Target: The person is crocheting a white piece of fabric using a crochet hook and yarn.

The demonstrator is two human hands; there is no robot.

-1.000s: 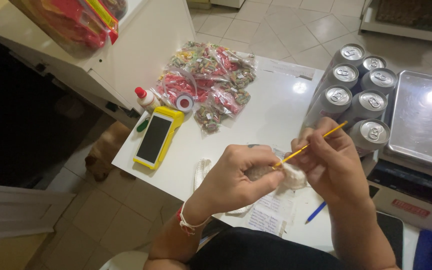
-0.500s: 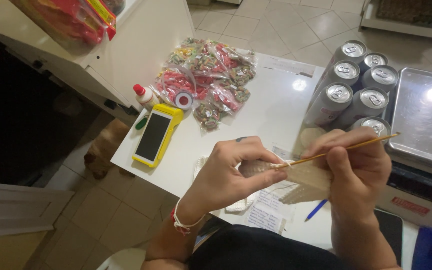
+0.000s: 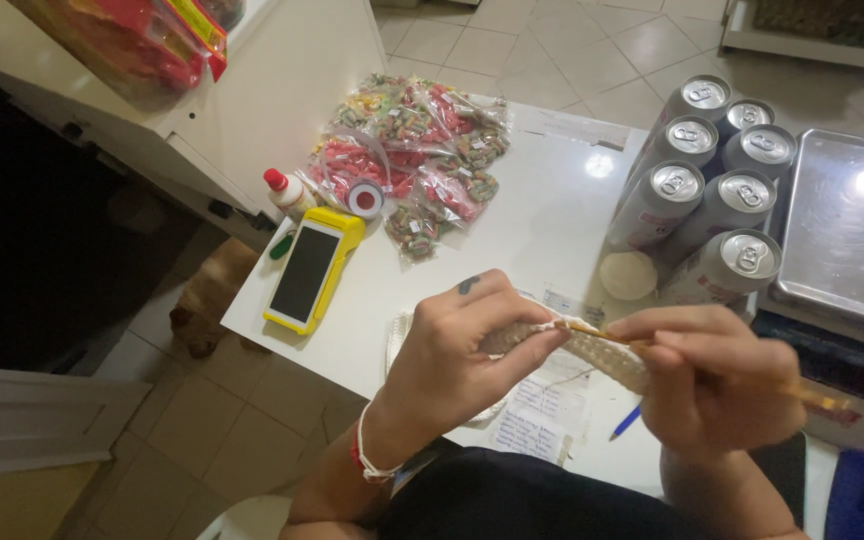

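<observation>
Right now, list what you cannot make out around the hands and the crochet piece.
Head view only:
- Crochet hook: its tip is buried in the cream crochet piece, its shaft under the right hand.
- Blue pen: mostly hidden by the right hand.
- Handwritten paper: writing too small, partly covered by the left hand.
- Metal tray: cut off by the right edge.
- Small packets: contents too small to identify.

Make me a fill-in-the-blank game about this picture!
1. The left hand and right hand hold a cream crochet piece and a ___ hook.
2. The card reader has a ___ case.
3. The glue bottle has a ___ cap.
4. There are ___ drink cans on the white table.

Missing words: yellow, yellow, red, six
</observation>
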